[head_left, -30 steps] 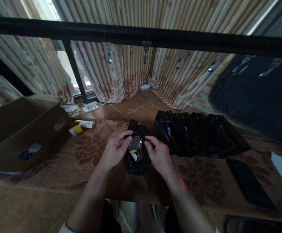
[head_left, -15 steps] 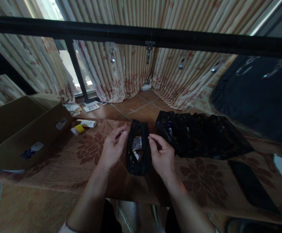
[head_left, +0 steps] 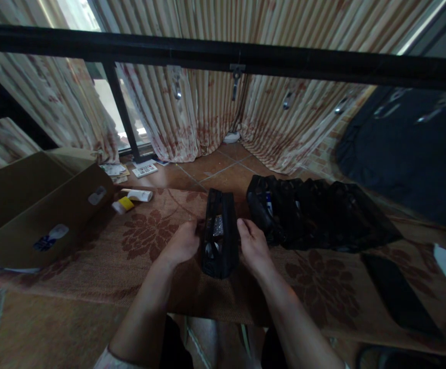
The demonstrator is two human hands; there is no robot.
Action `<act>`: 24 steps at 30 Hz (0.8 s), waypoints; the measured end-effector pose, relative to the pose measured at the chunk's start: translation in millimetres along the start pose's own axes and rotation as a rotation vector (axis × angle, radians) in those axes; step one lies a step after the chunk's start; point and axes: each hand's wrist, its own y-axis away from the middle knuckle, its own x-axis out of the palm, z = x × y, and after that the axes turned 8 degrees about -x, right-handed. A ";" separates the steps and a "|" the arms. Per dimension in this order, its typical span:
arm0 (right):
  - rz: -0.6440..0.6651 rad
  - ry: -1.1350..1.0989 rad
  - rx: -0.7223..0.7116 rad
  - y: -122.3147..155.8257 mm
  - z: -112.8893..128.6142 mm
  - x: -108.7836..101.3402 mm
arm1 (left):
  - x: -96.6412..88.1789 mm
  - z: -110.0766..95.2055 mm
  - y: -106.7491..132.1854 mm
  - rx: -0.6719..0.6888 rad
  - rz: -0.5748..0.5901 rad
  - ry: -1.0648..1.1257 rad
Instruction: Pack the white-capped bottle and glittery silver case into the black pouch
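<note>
A small black mesh pouch (head_left: 220, 237) stands upright on the brown flowered mat (head_left: 142, 241), its top open, with a glittery packet (head_left: 218, 225) and other small items showing inside. My left hand (head_left: 184, 243) presses against the pouch's left side with fingers curled round it. On the pouch's right side, my right hand (head_left: 252, 246) grips it in the same way. Both hands squeeze the pouch between them.
A row of several more black mesh pouches (head_left: 315, 212) lies just right of the one I hold. An open cardboard box (head_left: 34, 205) sits at the left, with a white and yellow tube (head_left: 130, 200) beside it. A dark flat object (head_left: 395, 294) lies at right.
My hands let go of the glittery packet, which now sits inside the pouch. Both hands dropped from the pouch's opening and closed on its two sides.
</note>
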 end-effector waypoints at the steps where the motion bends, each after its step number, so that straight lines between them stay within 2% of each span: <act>1: 0.012 -0.037 0.020 -0.3 -2.2 1.9 | 0.5 0.0 -0.4 -0.001 0.013 0.008; 6: 0.050 -0.170 0.072 0.9 -7.6 10.5 | 4.5 -3.2 -1.2 0.017 0.084 -0.014; 12: 0.059 -0.390 0.118 5.6 2.6 13.3 | 4.5 -4.3 0.0 -0.006 0.091 -0.013; 17: 0.193 -0.528 0.173 8.2 14.2 13.2 | 5.6 0.7 1.0 0.008 0.140 0.063; 20: 0.142 -0.540 0.160 8.0 16.0 13.1 | 8.1 3.5 -3.3 -0.010 0.062 0.102; 24: 0.056 -0.578 0.161 5.7 14.4 10.8 | 8.3 7.4 -14.8 -0.021 -0.161 0.096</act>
